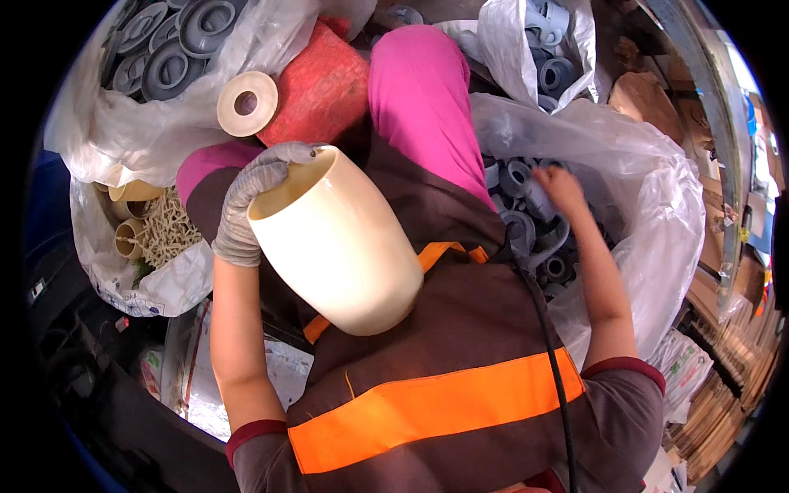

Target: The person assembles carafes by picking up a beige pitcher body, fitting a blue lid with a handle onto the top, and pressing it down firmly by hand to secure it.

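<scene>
My left hand point(256, 193), in a pale grey glove, grips the rim of a cream plastic cup-shaped vessel point(341, 255). The vessel tilts over my lap, its open mouth toward the upper left. On the right, my bare right hand point(561, 187) reaches into a clear plastic bag point(649, 193) of grey plastic fittings. Its fingers are closed on a light grey plastic fitting point(537, 200) among the others; the fingertips are partly hidden. Just beyond the left hand, a cream ring-shaped disc point(247, 103) leans against a worn red block point(320, 86).
Dark grey round plastic caps point(205, 29) fill a bag at the upper left. Below it, a white bag point(177, 279) holds cream cups and thin cream strips. Another white bag point(503, 41) with grey fittings stands at the top. Flattened cardboard point(731, 394) is stacked at the right.
</scene>
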Motion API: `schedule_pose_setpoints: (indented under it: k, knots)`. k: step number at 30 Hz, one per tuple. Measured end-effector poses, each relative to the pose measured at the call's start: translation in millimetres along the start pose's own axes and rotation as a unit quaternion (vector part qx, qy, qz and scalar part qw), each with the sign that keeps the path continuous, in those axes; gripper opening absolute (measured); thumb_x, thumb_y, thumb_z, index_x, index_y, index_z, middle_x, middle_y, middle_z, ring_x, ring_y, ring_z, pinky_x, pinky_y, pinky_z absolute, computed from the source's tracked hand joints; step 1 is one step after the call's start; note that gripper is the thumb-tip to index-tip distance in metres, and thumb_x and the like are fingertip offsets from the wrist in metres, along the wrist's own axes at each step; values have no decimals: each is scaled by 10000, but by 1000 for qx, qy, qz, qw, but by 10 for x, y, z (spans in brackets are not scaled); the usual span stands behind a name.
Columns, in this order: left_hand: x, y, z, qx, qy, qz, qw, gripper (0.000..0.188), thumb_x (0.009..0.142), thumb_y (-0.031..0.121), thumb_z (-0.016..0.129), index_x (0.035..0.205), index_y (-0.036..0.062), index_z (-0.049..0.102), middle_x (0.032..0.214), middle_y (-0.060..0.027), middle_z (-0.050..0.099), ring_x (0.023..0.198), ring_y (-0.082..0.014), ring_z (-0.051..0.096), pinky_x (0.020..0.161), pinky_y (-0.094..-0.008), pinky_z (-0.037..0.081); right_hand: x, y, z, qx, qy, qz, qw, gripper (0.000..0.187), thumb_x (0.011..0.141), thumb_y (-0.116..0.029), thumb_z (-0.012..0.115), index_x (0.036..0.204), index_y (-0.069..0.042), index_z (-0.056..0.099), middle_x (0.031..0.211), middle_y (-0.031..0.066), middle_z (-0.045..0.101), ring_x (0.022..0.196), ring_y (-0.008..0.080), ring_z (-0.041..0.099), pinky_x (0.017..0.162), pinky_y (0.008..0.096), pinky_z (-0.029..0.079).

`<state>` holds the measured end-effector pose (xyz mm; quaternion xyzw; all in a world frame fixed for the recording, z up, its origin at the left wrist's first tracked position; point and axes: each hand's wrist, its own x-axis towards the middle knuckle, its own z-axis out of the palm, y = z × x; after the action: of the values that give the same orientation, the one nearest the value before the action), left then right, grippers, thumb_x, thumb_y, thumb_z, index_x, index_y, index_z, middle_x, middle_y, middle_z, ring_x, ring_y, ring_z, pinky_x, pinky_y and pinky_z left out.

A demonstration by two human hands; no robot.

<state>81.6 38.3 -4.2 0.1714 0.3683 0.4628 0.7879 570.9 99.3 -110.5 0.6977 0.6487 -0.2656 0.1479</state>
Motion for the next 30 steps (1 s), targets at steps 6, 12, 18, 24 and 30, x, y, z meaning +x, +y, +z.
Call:
schedule_pose_setpoints:
  k: [6,12,18,24,30]
  knots:
    - [202,177,481,64,-66,0,996,517,837,152,574,1306,-24,444,1188,-168,585,1099,-245,574,978,-351,434,-819,-1838,-1639,174,222,-242,928,360,909,-385,553,830,-38,605,683,161,577,627,307,580,585,357,449]
    - [332,185,375,199,-130,145,961,541,849,237,682,1310,50,469,1279,-76,528,1144,-159,518,978,-327,436,-1316,-3224,-1658,102,165,-530,826,269,848,-296,623,898,-32,601,829,128,600,753,278,589,689,349,458]
    - [138,-56,-190,66,-115,169,977,474,868,191,662,1293,59,497,1281,-93,546,1138,-195,542,992,-349,431,-773,-3003,-1431,311,27,-584,749,454,785,-255,702,1153,-29,563,1077,92,605,989,217,579,868,331,437]
    - [60,-177,-227,234,-52,271,932,452,929,180,560,1330,13,437,1318,-116,511,1175,-207,521,1020,-353,426,-808,-2921,-1056,470,-101,-396,782,395,862,-146,628,1233,-33,550,901,10,589,694,49,516,611,206,429]
    - [-3,-137,-46,-237,-56,100,965,563,868,296,630,1305,-8,448,1258,-160,546,1160,-258,532,1014,-409,421,-704,-2985,-1243,577,-188,-256,752,329,937,-187,554,1222,-24,564,627,-76,432,475,4,351,418,180,288]
